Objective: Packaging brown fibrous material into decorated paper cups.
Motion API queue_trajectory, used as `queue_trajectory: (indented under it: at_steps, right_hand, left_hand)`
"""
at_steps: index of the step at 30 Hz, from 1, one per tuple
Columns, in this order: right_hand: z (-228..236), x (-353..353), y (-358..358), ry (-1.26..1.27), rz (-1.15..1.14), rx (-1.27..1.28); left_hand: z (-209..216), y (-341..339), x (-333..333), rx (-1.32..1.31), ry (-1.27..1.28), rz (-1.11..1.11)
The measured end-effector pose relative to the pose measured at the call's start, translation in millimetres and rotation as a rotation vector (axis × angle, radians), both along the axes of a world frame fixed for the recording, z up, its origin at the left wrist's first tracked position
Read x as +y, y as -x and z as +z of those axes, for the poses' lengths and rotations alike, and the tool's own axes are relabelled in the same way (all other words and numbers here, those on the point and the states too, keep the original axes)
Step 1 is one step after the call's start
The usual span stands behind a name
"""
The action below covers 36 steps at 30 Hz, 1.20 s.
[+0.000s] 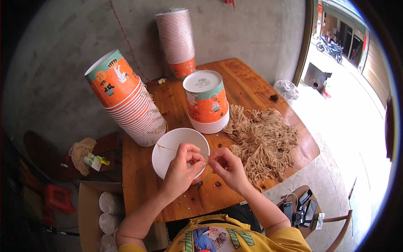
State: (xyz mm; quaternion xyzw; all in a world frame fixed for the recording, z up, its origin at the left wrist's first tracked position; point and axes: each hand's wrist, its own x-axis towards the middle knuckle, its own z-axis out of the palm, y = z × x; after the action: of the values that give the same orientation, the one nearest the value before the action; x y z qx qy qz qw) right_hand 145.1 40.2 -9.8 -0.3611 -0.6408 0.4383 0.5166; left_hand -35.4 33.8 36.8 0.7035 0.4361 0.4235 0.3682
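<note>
A white-lined paper bucket (161,157) stands mouth up, tilted a little toward me, near the front of the wooden table. One thin tan cord (167,148) crosses its mouth from the far left rim. At the near right rim my left hand (183,170) is closed, thumb and fingers pinching the cord. My right hand (229,167) meets it there, its fingertips pinched together on the cord as well; the exact grip is partly hidden by the fingers. A big tangled heap of tan cords (264,143) lies just right of my right hand.
A tall leaning stack of orange paper buckets (130,105) rises at the left. A shorter upturned stack (206,105) stands mid-table, and a plastic-wrapped stack (176,42) by the wall. A cardboard box (90,214) sits lower left. Phones (288,210) lie on a stool at right.
</note>
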Motion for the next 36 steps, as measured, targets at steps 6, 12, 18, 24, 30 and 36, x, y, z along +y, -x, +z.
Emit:
queue_trajectory:
  at_steps: [6, 12, 18, 24, 30, 36]
  right_hand:
    - [13, -6, 1, -0.178, -0.014, -0.121]
    - [9, -4, 1, -0.141, 0.001, -0.134]
    - [3, 1, 1, 0.156, 0.103, 0.108]
    - [2, 4, 0, 0.161, 0.094, 0.125]
    - [0, 6, 0, 0.146, 0.099, 0.16]
    - [0, 8, 0, 0.136, 0.104, 0.168]
  left_hand:
    - [2, -2, -1, -0.023, 0.06, 0.011]
    - [3, -4, -3, 0.043, 0.006, -0.014]
    - [1, -5, -3, 0.126, -0.036, -0.059]
    - [-2, -3, -1, 0.162, -0.093, -0.053]
    - [-4, -3, 2, 0.194, -0.082, -0.04]
    - [1, -7, 3, 0.273, -0.149, -0.022]
